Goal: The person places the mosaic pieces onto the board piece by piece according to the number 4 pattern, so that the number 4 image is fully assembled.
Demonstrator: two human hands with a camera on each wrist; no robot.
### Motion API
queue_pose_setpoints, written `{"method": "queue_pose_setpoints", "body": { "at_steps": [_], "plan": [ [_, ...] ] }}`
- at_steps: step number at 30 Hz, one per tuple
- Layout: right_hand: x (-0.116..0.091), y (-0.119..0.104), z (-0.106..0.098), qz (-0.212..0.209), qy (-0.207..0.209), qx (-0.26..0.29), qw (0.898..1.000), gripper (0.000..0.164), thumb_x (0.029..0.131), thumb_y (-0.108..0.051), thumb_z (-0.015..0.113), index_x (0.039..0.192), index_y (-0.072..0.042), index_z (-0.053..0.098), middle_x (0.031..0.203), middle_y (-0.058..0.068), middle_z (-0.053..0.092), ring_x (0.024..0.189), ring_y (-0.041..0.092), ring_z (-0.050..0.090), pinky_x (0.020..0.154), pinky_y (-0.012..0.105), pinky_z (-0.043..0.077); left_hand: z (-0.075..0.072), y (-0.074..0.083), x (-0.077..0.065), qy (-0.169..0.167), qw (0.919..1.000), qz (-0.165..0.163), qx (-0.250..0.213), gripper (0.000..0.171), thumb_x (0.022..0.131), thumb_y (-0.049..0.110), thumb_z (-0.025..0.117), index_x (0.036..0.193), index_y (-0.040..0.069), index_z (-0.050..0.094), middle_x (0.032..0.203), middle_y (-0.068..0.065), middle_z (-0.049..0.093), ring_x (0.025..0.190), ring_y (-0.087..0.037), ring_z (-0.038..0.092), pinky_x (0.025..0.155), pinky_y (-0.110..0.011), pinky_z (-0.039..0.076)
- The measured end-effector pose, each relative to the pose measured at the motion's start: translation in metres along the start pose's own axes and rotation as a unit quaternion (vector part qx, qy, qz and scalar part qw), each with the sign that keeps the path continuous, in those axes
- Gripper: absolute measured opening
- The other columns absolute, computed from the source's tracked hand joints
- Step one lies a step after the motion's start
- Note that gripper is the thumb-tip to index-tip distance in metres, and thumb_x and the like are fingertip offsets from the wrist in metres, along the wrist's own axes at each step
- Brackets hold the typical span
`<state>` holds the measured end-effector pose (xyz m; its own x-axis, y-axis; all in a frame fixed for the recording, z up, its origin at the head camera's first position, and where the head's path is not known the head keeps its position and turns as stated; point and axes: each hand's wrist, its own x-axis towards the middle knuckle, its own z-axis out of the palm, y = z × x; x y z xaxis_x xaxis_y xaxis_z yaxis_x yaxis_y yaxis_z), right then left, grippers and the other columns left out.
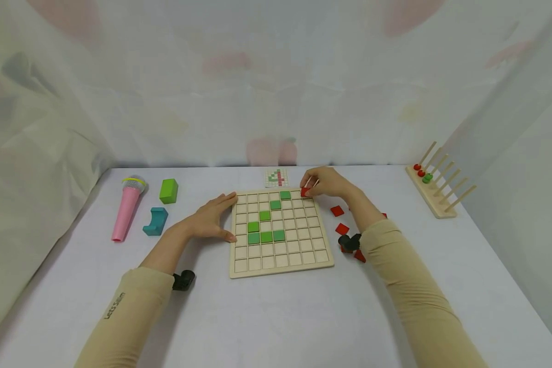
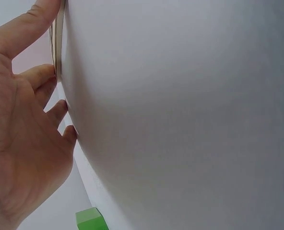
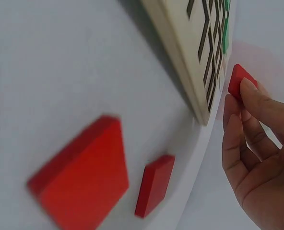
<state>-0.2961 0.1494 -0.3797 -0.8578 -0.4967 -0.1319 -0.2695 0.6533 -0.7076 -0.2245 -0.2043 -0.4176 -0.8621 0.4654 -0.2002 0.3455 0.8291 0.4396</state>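
A wooden grid board (image 1: 303, 258) lies on the table with several green tiles (image 1: 266, 236) set in its squares. My right hand (image 1: 327, 183) pinches a red tile (image 3: 238, 80) between thumb and fingers, over the board's far right corner in the head view. At the board's left edge rests my left hand (image 1: 210, 217), its fingers extended and thumb spread, touching the rim. In the left wrist view that hand (image 2: 29, 139) shows its palm side, with thumb and index finger against the board's side (image 2: 59, 43).
Loose red tiles (image 1: 337, 210) lie right of the board, partly under the right forearm. A small pattern card (image 1: 276, 178) sits behind the board. Leftward are a pink toy microphone (image 1: 128, 207), a green block (image 1: 168, 191) and a teal arch block (image 1: 156, 222). A pegged wooden stand (image 1: 434, 199) stands far right.
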Motion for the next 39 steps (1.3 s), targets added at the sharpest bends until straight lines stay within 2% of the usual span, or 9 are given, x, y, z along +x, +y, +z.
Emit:
{"method": "queue_pose_setpoints", "body": {
  "at_steps": [8,17,24,39],
  "plan": [
    [0.009,-0.011,0.012,-0.019,-0.017,-0.019,0.999,0.019,0.087,-0.005,0.067,0.104,-0.009,0.073,0.096,0.009,0.068,0.095,0.022,0.062,0.076,0.027,0.048,0.0,0.001,0.0,0.004,1.0,-0.001,-0.001,0.115,0.07,0.044,0.085,0.157,0.004,0.022,0.168,-0.013,0.016,0.154,-0.044,0.011,0.121,-0.066,0.016],
    [0.018,-0.018,0.022,-0.044,-0.033,-0.021,0.998,0.02,0.088,-0.004,0.066,0.105,-0.008,0.075,0.103,0.01,0.073,0.1,0.023,0.065,0.086,0.034,0.053,-0.001,0.002,0.001,0.004,1.0,0.0,-0.002,0.115,0.07,0.043,0.086,0.157,0.003,0.022,0.168,-0.013,0.016,0.154,-0.044,0.011,0.122,-0.066,0.016],
    [0.022,-0.024,0.028,-0.025,-0.052,-0.029,0.998,0.021,0.088,-0.006,0.069,0.108,-0.011,0.075,0.108,0.007,0.075,0.1,0.02,0.065,0.09,0.035,0.052,0.001,0.0,0.001,0.0,1.0,-0.006,-0.003,0.115,0.07,0.042,0.085,0.158,0.005,0.021,0.168,-0.011,0.015,0.155,-0.042,0.01,0.121,-0.066,0.016],
    [0.018,-0.033,0.031,-0.002,-0.052,-0.045,0.998,0.018,0.087,-0.005,0.071,0.103,-0.01,0.075,0.093,0.006,0.075,0.085,0.016,0.064,0.083,0.031,0.051,0.0,0.0,0.0,0.001,1.0,0.003,-0.003,0.114,0.07,0.041,0.085,0.157,0.004,0.022,0.168,-0.012,0.016,0.155,-0.043,0.01,0.121,-0.067,0.017]
  ]
}}
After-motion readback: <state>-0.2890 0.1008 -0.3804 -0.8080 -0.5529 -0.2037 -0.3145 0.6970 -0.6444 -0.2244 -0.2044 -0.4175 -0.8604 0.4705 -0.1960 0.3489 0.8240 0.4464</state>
